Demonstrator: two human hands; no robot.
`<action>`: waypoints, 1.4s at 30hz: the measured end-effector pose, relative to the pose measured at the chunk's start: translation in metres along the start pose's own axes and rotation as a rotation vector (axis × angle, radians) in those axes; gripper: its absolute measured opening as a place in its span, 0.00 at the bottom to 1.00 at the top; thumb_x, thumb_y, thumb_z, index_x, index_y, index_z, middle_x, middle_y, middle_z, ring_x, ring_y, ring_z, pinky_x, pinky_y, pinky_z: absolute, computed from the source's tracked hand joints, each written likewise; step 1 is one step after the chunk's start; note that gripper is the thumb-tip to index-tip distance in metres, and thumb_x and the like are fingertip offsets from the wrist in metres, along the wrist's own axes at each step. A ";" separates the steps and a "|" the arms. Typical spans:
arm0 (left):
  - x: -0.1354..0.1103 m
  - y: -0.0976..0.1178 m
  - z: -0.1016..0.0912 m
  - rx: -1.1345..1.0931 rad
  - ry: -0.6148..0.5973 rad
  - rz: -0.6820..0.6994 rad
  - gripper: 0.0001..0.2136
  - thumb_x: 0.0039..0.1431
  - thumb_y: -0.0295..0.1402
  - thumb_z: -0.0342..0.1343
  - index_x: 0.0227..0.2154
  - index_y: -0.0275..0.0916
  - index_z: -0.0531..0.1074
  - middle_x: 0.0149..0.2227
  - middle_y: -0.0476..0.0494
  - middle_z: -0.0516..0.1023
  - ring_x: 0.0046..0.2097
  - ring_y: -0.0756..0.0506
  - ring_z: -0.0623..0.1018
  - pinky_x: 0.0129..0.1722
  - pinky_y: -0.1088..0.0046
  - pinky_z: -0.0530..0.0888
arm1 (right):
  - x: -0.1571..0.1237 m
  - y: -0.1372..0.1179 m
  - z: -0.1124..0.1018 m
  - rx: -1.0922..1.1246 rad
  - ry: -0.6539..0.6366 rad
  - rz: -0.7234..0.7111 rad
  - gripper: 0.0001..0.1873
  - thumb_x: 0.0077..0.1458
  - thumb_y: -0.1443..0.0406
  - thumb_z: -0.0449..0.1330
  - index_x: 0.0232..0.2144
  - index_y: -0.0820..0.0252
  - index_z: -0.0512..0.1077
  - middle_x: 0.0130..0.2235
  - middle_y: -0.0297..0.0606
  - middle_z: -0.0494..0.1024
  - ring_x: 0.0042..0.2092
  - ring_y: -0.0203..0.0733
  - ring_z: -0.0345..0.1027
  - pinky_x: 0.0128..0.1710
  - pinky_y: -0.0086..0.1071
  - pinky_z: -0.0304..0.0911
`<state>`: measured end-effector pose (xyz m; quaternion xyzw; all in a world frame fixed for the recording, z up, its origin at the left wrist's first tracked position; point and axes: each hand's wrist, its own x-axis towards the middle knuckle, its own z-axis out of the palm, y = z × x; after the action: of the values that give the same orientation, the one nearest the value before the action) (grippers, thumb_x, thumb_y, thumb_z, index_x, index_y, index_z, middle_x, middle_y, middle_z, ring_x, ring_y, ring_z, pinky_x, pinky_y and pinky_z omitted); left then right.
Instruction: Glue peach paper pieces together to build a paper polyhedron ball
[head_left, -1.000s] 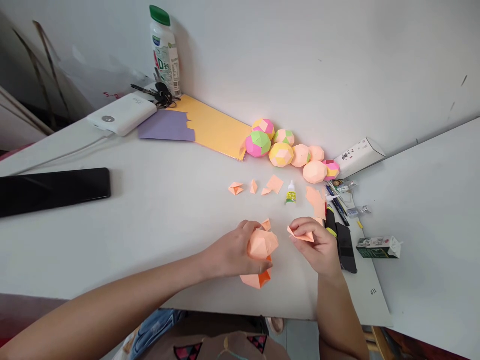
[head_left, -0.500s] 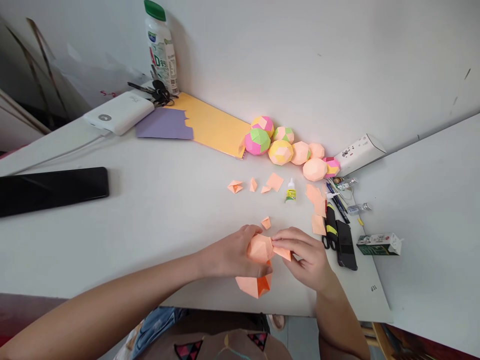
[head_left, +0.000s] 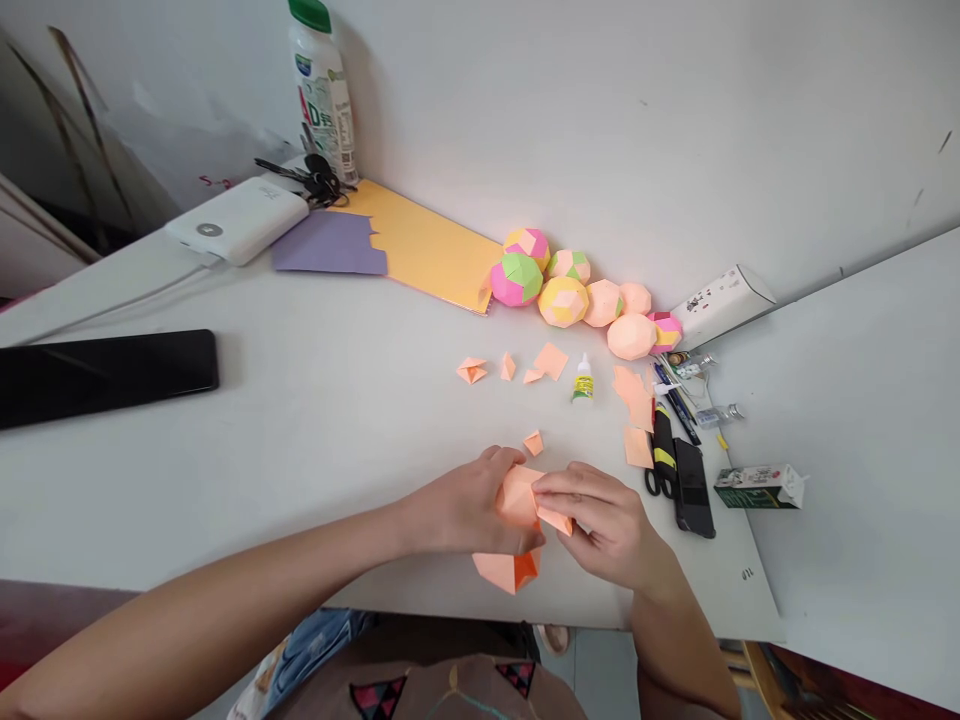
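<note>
1. Left hand (head_left: pixel 476 508): grasping a faceted peach paper form (head_left: pixel 517 494), fingers at its far side and thumb at the near side. The form is above the near part of the tabletop (head_left: pixel 337 370).
2. Right hand (head_left: pixel 609 520): pinching a folded peach piece (head_left: pixel 556 518) at the form's right side. Its fingertips appear to meet the form; exact contact cannot be told.
3. A peach paper section (head_left: pixel 496 570) with an orange-shaded opening shows below the left hand. Whether it joins the form cannot be told.
4. Just beyond the hands: 1 small folded piece (head_left: pixel 533 443).
5. Farther out, left to right: 3 folded pieces (head_left: pixel 472 371), 1 flat peach square (head_left: pixel 553 360) and 1 upright glue bottle (head_left: pixel 583 382).
6. Near the wall: 8 faceted paper balls (head_left: pixel 563 302), grouped closely.
7. Right side: peach paper scraps (head_left: pixel 637 447), scissors (head_left: pixel 663 440) and a dark phone (head_left: pixel 693 490) just beside them.
</note>
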<state>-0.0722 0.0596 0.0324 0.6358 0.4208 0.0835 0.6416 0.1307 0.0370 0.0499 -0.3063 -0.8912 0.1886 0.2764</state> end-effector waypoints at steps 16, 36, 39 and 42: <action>0.008 -0.011 -0.001 -0.196 -0.173 -0.008 0.31 0.43 0.50 0.63 0.48 0.41 0.64 0.46 0.42 0.75 0.46 0.39 0.75 0.38 0.68 0.72 | -0.002 0.004 -0.004 0.090 -0.022 0.012 0.18 0.55 0.78 0.53 0.42 0.55 0.72 0.36 0.40 0.80 0.34 0.41 0.71 0.32 0.37 0.69; 0.021 -0.024 0.001 -0.610 -0.559 0.084 0.29 0.51 0.63 0.48 0.36 0.39 0.73 0.39 0.44 0.77 0.41 0.44 0.75 0.43 0.68 0.69 | -0.004 0.001 -0.006 0.254 0.029 0.235 0.17 0.47 0.78 0.51 0.36 0.57 0.72 0.30 0.37 0.77 0.25 0.34 0.63 0.20 0.26 0.55; 0.021 -0.024 0.001 -0.612 -0.551 0.078 0.30 0.52 0.63 0.47 0.37 0.39 0.74 0.41 0.43 0.77 0.43 0.43 0.75 0.44 0.67 0.70 | -0.004 0.001 -0.005 0.254 0.029 0.248 0.17 0.48 0.77 0.51 0.35 0.58 0.72 0.30 0.37 0.77 0.25 0.34 0.62 0.20 0.27 0.55; 0.021 -0.025 0.001 -0.608 -0.536 0.078 0.29 0.53 0.62 0.47 0.39 0.40 0.75 0.41 0.43 0.77 0.43 0.43 0.76 0.44 0.67 0.70 | -0.005 0.001 -0.005 0.263 0.030 0.258 0.16 0.48 0.78 0.51 0.35 0.58 0.72 0.30 0.37 0.78 0.25 0.34 0.63 0.20 0.27 0.55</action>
<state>-0.0688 0.0678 0.0008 0.4319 0.1702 0.0598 0.8837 0.1375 0.0356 0.0510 -0.3821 -0.8080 0.3328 0.3006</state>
